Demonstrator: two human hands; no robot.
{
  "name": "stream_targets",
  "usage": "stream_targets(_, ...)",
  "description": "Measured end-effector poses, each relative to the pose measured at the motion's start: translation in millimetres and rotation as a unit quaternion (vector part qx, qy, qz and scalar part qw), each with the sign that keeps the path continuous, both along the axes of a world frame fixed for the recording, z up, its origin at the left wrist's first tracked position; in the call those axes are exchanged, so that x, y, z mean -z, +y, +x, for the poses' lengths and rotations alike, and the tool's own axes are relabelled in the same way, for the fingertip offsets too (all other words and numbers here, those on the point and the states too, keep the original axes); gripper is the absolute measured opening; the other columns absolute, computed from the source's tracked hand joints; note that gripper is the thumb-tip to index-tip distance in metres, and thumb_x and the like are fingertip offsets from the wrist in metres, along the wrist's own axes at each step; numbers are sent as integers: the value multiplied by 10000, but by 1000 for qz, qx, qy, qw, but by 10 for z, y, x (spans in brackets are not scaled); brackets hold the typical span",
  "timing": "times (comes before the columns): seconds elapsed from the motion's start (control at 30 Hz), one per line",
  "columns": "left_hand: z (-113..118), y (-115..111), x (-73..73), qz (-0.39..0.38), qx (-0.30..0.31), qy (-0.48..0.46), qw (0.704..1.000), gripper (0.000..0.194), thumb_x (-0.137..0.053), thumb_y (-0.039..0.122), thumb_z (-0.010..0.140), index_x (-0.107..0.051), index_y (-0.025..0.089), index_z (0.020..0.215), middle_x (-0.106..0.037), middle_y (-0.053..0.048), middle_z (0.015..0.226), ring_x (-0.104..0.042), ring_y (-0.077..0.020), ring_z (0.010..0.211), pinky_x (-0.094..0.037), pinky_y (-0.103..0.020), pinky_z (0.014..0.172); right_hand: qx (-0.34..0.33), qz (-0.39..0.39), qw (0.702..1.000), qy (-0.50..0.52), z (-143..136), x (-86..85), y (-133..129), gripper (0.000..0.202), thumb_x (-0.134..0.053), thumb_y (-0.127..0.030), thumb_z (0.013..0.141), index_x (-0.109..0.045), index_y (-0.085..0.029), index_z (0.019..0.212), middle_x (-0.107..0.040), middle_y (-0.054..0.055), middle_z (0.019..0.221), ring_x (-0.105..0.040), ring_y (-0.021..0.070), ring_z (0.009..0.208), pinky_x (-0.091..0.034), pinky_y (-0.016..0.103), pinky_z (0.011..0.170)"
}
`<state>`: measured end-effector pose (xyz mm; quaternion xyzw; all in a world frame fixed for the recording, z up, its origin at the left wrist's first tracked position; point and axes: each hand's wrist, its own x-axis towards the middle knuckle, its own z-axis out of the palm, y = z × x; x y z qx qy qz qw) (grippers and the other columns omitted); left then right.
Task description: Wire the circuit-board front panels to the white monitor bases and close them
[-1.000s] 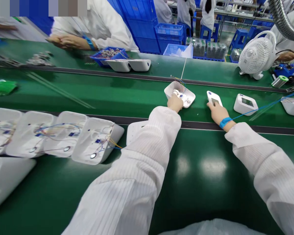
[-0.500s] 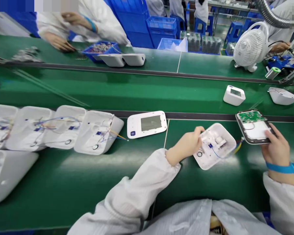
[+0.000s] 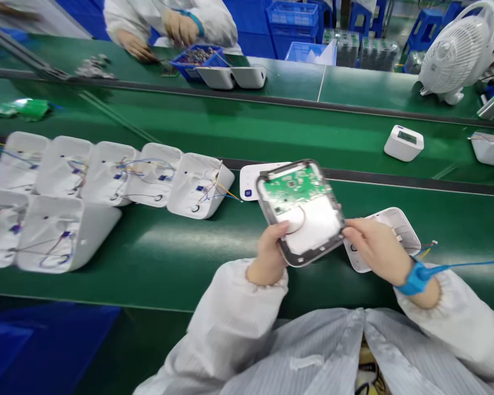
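Observation:
Both hands hold a panel [image 3: 313, 219] with its inner side up, showing a green circuit board and a white area inside a dark rim. My left hand [image 3: 269, 249] grips its lower left edge, thumb on the white area. At the panel's right edge, the fingers of my right hand [image 3: 374, 244] are closed on the rim. Beneath and beside my right hand lies an open white housing [image 3: 409, 233] with coloured wires at its right side. Another white front panel [image 3: 251, 178] rests behind the held one, partly covered by it.
Several open white housings with wires [image 3: 200, 186] stand in rows at the left. A small white device [image 3: 404, 144] and another shell [image 3: 492, 149] sit beyond the dark rail. Across the bench are a person's hands [image 3: 181, 27], a blue parts basket [image 3: 197, 57] and a fan [image 3: 456, 55].
The circuit-board panel has moved left, away from the housing. My left hand has let go of the housing and taken the panel. The view has shifted, showing more housings at left.

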<state>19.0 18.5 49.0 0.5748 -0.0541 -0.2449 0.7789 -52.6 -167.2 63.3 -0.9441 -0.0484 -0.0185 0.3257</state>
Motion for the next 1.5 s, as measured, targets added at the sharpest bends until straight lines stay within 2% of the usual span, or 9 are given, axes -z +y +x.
stream_targets(0.1, 51, 214, -68, -104, -27, 12, 994, 877, -559, 677, 707, -460, 208, 1442, -541, -156, 1490, -527, -467, 1340, -502, -623, 1031, -13, -205, 978, -29, 157, 242, 170, 147, -653, -229, 914, -746, -139, 983, -693, 203, 1234, -571, 384, 1257, -474, 548, 1023)
stream_targets(0.17, 69, 308, -46, -121, -38, 32, 991, 812, -546, 639, 732, -473, 231, 1431, -538, -153, 1492, -573, -457, 1292, -495, -633, 1030, -28, -247, 968, -22, 196, 346, 215, 149, -613, -119, 904, -750, -163, 864, -722, 182, 1178, -508, 387, 1341, -407, 593, 1091)
stream_targets(0.4, 38, 384, 154, -148, -94, 0, 985, 649, -631, 370, 693, -595, 230, 1326, -680, -122, 1309, -665, -416, 1154, -533, -606, 995, 77, 58, 992, -76, 55, 165, -90, 237, -501, -336, 1014, -696, -221, 945, -771, 75, 1003, -708, 249, 990, -556, 412, 864)
stream_targets(0.57, -67, 163, 205, -130, 0, -15, 991, 598, -732, 392, 759, -608, 282, 1334, -609, -78, 1434, -582, -381, 1302, -484, -557, 1097, 106, 163, 976, -93, -124, -26, -189, 176, -578, -335, 980, -728, -252, 941, -782, 19, 926, -722, 192, 836, -567, 326, 736)
stream_targets(0.73, -305, -75, 513, -55, 83, -32, 994, 615, -735, 569, 774, -661, 230, 1282, -696, -110, 1298, -574, -371, 1304, -391, -552, 1178, 59, 168, 978, -112, -185, 5, -153, 144, -616, -276, 952, -759, -274, 930, -784, 10, 892, -729, 199, 827, -581, 335, 740)
stream_targets(0.9, -389, -204, 736, -68, 120, -58, 989, 688, -700, 643, 778, -639, 214, 1313, -699, -112, 1268, -557, -362, 1311, -357, -539, 1190, 72, 107, 986, -108, -193, 48, -59, 137, -622, -291, 947, -748, -268, 898, -790, 9, 845, -738, 199, 743, -587, 321, 701)
stream_targets(1.2, -408, -313, 881, -74, 157, -91, 981, 724, -642, 790, 728, -697, 206, 1153, -737, -107, 1108, -615, -349, 1217, -424, -505, 1141, 36, 56, 996, -67, -217, 54, 111, 188, -521, -274, 987, -687, -245, 905, -773, 27, 862, -723, 204, 764, -537, 317, 699)
stream_targets(1.37, -414, -319, 867, -77, 167, -104, 977, 685, -604, 773, 774, -684, 210, 1156, -740, -95, 1078, -628, -338, 1202, -380, -509, 1179, 35, 40, 996, -65, -211, 53, 118, 196, -495, -279, 1002, -663, -243, 909, -759, 33, 850, -715, 211, 769, -521, 322, 691)
stream_targets(1.5, -385, -325, 830, -63, 176, -98, 977, 641, -632, 780, 745, -717, 199, 1005, -734, -95, 1036, -658, -331, 1100, -482, -489, 1080, 31, 26, 997, -70, -215, 65, 104, 194, -482, -277, 1007, -649, -240, 916, -759, 38, 847, -717, 215, 760, -508, 320, 673)
